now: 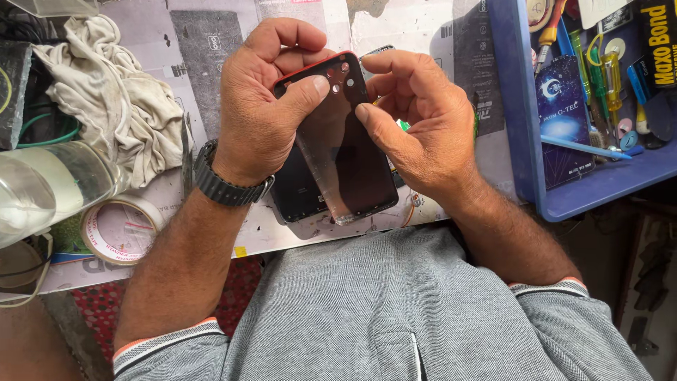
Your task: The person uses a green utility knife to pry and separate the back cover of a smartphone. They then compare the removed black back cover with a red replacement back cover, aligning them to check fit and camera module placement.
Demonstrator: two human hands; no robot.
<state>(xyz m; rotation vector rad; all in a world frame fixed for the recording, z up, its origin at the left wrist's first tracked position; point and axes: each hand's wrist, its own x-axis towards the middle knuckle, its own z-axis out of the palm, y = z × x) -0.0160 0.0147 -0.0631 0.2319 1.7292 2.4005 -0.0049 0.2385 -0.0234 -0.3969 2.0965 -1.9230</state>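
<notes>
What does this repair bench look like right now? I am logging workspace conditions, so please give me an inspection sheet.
Surface: worktop covered with printed paper sheets.
Job's things: dark phone back panel with a red edge and camera holes, held above a dark phone body.
Clutter: crumpled off-white cloth, tape roll, clear plastic bottle, blue tray full of screwdrivers and small tools.
Hands: left hand grips the panel, thumb on its face; right hand holds the panel's right edge with its fingers.
Cables: green wire at far left.
Surroundings: black wristwatch, grey shirt.
</notes>
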